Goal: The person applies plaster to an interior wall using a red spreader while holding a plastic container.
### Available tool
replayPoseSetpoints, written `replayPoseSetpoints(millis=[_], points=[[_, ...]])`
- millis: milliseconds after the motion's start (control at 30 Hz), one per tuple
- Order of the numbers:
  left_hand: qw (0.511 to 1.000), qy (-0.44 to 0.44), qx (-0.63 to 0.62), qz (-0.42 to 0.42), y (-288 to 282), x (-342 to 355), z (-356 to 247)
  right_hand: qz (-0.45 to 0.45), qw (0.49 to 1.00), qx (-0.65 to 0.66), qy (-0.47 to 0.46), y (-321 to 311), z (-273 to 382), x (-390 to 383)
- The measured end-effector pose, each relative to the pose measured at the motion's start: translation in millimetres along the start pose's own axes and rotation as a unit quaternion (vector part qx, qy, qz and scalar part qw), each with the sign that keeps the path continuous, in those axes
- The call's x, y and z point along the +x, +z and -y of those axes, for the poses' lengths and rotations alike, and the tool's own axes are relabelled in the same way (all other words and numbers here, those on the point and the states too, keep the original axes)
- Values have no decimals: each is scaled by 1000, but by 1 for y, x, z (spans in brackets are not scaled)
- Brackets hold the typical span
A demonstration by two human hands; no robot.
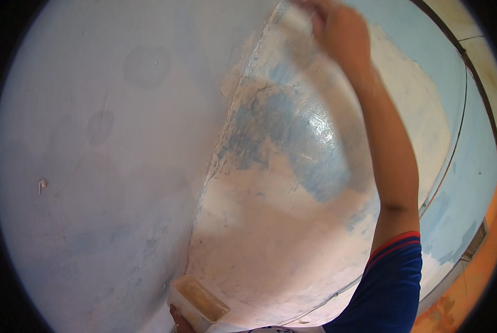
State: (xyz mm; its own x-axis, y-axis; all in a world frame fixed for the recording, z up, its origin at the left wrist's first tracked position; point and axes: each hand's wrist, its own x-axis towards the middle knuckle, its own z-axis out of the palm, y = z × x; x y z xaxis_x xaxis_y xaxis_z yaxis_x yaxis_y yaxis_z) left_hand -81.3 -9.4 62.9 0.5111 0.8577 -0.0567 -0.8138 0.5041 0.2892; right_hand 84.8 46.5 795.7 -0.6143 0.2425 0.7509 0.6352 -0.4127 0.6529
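Note:
At the lower edge, my left hand [180, 320] grips the side of a pale, rectangular plastic tub [199, 299], tilted so its tan inside shows. My right hand [340, 30] is raised high at the top of the view, close to the wall corner. Its fingers look closed, but they are blurred and partly cut off, so what they hold cannot be made out. Below it, the wall [281, 216] carries a broad coat of whitish filler over blue paint. One patch of blue [315, 130] has a wet-looking shine.
A rough, cracked corner seam [208, 177] runs down between the patched wall and a grey-blue wall [109, 166] on the left. A small hook-like fitting [42, 185] sticks out of that left wall. Thin cable [457, 139] runs along the right side, near an orange wall area [470, 288].

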Motion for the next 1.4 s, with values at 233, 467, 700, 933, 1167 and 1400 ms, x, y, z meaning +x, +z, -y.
replayPoseSetpoints(millis=[233, 467, 700, 933, 1167, 1400], points=[[1000, -1, -8, 5, -1, 3, 1, -23, 963, -241, -117, 92, -23, 11], [1000, 10, -20, 15, 2, -1, -2, 181, 878, 118, -427, 7, 169, -205], [999, 27, -21, 10, 7, -11, -8, 68, 997, 43, -5, -24, 78, -103], [999, 24, -38, -26, -4, -3, 1, 76, 925, -38, -371, 38, 129, -217], [998, -53, -28, -1, -25, 9, -6, 146, 922, 171, -314, -19, 210, -276], [998, -60, 26, -5, -5, -7, -29, -58, 998, 14, -34, -23, 79, -136]])
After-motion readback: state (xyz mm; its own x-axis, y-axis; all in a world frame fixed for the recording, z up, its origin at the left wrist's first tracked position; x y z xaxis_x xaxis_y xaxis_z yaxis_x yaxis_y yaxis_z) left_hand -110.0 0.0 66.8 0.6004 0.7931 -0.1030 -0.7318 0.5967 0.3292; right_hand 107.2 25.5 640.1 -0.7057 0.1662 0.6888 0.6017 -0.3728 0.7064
